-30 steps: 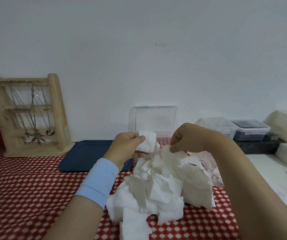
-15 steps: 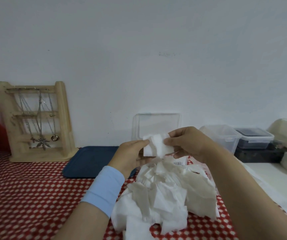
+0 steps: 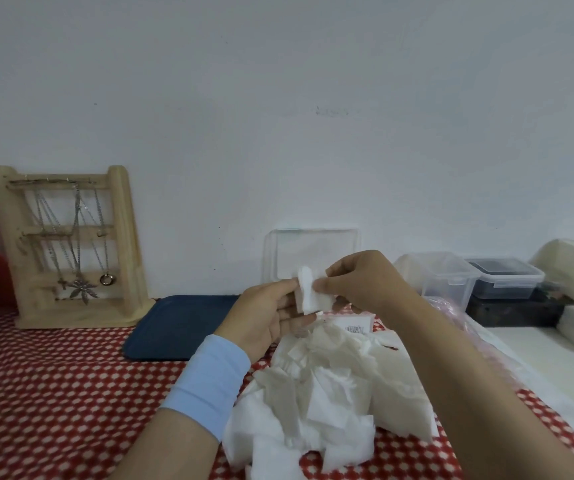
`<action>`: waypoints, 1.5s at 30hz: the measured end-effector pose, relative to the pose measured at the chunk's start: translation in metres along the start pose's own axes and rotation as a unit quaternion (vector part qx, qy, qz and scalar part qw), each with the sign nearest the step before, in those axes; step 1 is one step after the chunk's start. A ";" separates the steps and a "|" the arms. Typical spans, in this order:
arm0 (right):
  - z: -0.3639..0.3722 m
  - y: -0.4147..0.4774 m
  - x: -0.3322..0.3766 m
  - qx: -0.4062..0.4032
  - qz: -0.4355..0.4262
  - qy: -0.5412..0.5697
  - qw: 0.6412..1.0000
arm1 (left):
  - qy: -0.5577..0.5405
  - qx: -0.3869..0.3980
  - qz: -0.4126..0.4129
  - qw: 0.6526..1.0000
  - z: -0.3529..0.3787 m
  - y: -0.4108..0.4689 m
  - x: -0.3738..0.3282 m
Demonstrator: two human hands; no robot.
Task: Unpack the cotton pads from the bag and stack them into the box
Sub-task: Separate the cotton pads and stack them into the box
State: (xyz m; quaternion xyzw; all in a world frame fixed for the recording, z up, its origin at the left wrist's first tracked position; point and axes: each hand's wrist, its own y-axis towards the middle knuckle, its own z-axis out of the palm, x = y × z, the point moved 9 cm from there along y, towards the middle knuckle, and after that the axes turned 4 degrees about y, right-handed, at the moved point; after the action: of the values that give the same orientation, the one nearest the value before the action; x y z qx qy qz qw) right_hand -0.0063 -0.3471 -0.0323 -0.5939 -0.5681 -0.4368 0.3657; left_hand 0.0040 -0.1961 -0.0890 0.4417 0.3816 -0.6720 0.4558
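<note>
Hands meet at the centre of the frame: left hand [image 3: 270, 317] and right hand [image 3: 361, 285] both pinch a small bunch of white square cotton pads [image 3: 310, 296] between thumb and fingertips. Just below, a loose heap of white cotton pads [image 3: 330, 393] lies on the red-and-white patterned tabletop [image 3: 53, 393], partly over a clear plastic bag [image 3: 355, 320] with a barcode label. Behind the hands a clear plastic box [image 3: 313, 251] stands against the wall; its contents cannot be told. A dark blue tray [image 3: 181, 327] lies at left.

The cotton pads [image 3: 330, 393] are white, the tablecloth [image 3: 53, 393] red with white dots, the tray [image 3: 174, 327] dark blue, the wristband [image 3: 206, 379] light blue, the rack [image 3: 123, 244] pale wood.
</note>
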 end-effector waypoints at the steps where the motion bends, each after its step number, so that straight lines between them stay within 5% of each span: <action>1: 0.000 0.000 0.000 0.001 -0.003 -0.006 1.000 | 0.000 0.004 0.001 1.000 0.001 -0.001 -0.001; 12: 0.000 0.003 -0.007 0.062 0.011 0.064 0.996 | 0.074 0.006 0.019 0.997 -0.010 -0.002 -0.008; 14: -0.011 0.010 -0.011 0.029 -0.007 -0.094 0.995 | 0.071 -0.016 0.020 0.997 -0.017 -0.001 -0.009; 17: -0.005 0.011 -0.030 0.097 0.023 -0.341 0.935 | 0.067 -0.049 0.027 0.996 -0.026 0.000 -0.009; 23: 0.008 0.012 -0.046 0.124 0.018 -0.449 0.885 | 0.064 -0.052 0.031 0.996 -0.027 0.000 -0.009; 34: -0.011 0.006 -0.005 0.080 -0.032 -0.182 0.979 | 0.120 -0.153 0.103 0.975 -0.043 -0.003 -0.024; 38: 0.008 0.000 -0.004 0.136 -0.030 -0.100 0.985 | 0.140 -0.181 0.130 0.965 -0.050 -0.008 -0.033; 45: 0.025 0.001 -0.009 0.179 0.028 0.156 0.971 | 0.081 -0.128 0.043 0.988 -0.040 -0.001 -0.012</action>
State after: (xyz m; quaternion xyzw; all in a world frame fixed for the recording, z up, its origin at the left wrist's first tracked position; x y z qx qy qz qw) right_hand -0.0020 -0.3270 -0.0499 -0.4586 -0.5560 -0.4048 0.5628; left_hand 0.0156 -0.1556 -0.0901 0.4488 0.4804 -0.5597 0.5046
